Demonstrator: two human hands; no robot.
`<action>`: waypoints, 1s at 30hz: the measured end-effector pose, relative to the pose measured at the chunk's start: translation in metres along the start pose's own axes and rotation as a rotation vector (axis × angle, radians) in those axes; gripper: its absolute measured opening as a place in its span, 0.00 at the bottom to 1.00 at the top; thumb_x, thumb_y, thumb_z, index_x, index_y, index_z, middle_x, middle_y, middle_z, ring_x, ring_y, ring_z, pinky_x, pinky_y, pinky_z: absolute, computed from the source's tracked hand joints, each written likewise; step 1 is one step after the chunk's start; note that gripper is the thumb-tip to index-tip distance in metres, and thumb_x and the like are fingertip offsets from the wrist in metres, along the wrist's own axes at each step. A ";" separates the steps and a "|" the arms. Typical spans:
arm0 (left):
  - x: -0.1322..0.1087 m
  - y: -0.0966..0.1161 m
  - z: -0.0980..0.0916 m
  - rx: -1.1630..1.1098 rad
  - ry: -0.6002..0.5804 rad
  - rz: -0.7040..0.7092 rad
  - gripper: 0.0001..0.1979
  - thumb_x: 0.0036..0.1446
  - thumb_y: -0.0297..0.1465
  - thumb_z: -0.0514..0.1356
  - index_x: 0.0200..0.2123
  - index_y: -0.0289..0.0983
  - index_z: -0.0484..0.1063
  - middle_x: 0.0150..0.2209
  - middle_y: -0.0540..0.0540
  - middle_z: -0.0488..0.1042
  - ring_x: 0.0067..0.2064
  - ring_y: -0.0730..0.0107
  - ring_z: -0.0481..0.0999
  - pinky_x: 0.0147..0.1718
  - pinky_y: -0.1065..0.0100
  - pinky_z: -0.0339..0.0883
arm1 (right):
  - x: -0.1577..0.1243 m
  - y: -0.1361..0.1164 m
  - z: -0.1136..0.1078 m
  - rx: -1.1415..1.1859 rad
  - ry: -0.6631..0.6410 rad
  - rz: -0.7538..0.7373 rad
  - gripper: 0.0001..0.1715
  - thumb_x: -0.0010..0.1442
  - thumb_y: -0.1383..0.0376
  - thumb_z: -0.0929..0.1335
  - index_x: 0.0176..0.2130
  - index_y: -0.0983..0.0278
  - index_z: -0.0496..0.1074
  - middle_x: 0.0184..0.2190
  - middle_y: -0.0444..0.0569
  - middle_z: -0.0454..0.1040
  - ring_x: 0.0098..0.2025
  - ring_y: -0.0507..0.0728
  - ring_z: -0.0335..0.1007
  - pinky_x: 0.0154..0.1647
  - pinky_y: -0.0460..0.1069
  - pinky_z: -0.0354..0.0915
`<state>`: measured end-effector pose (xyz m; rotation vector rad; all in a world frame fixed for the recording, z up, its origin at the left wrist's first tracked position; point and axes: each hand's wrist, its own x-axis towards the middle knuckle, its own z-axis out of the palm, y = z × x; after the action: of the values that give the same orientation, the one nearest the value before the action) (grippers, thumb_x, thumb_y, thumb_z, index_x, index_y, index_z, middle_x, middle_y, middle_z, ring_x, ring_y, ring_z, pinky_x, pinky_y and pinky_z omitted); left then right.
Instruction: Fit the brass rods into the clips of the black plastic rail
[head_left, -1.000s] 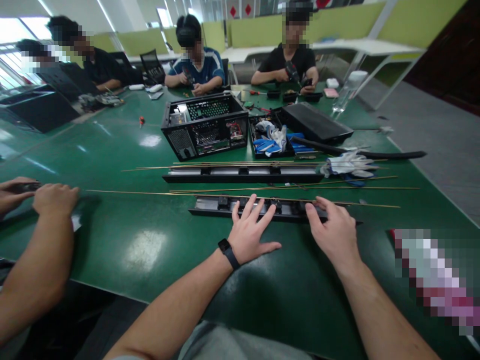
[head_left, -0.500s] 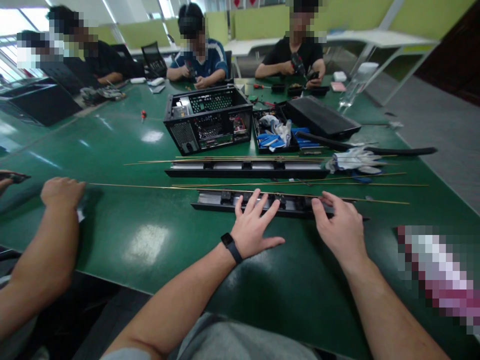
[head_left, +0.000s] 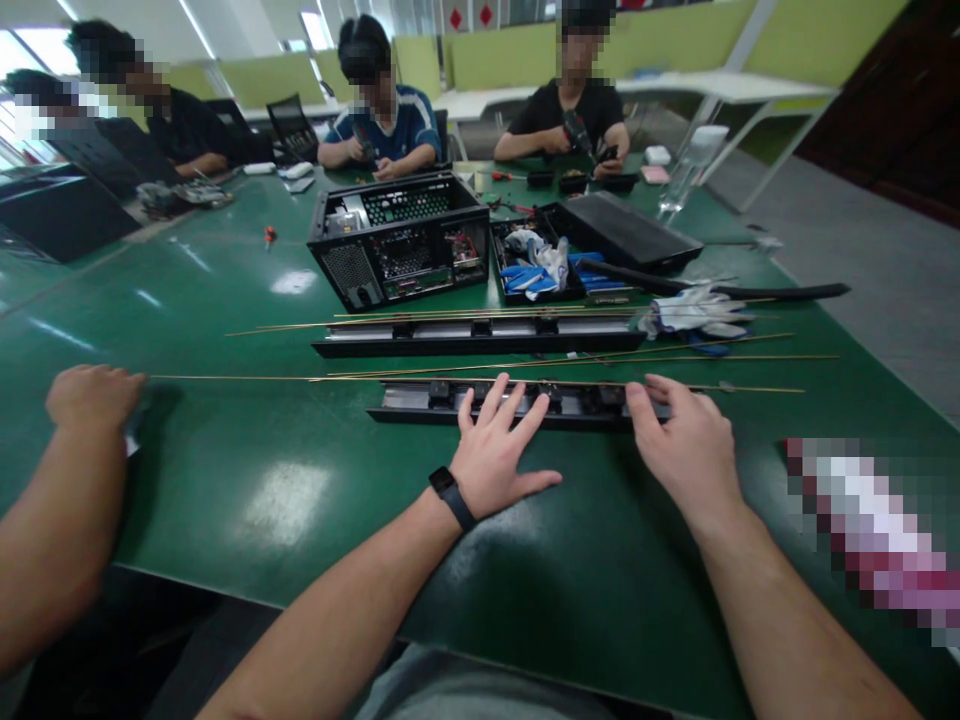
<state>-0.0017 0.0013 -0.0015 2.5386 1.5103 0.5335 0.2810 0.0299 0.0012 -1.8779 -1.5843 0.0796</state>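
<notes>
A long black channel-shaped rail (head_left: 409,413) with dark blocks inside lies crosswise in front of me, a thin brass-coloured rod along its far edge. My left hand (head_left: 499,445), wearing a black watch (head_left: 442,480), lies over the rail's middle with spread fingers. At the right end, my right hand (head_left: 686,440) curls its thumb and fingers over the rail, its fingertips partly hidden. Behind it is a second black rail (head_left: 480,345) with more thin rods (head_left: 780,357) nearby. Another person's closed fist (head_left: 94,390) is at the left end of a rod.
Farther back are an open computer case (head_left: 397,245), a tray with blue-and-white gloves (head_left: 536,265), a flat black panel (head_left: 622,230), a black tube (head_left: 787,292) and a white glove (head_left: 697,312). Several people sit around the green table (head_left: 247,500); one holds a power drill (head_left: 577,130).
The whole view has shifted slightly. My right hand has moved a little to the right along the rail, while my left hand stays spread over it. The other person's fist is farther left.
</notes>
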 end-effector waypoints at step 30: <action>-0.001 -0.001 0.002 0.030 0.044 0.046 0.49 0.70 0.52 0.79 0.87 0.48 0.69 0.84 0.32 0.73 0.90 0.28 0.59 0.85 0.20 0.44 | 0.002 -0.001 0.000 -0.002 0.018 -0.007 0.42 0.80 0.35 0.62 0.59 0.62 0.87 0.55 0.68 0.90 0.61 0.80 0.82 0.66 0.73 0.72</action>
<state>-0.0022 0.0013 -0.0042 2.6066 1.4884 0.5816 0.2811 0.0315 0.0025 -1.8695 -1.5788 0.0584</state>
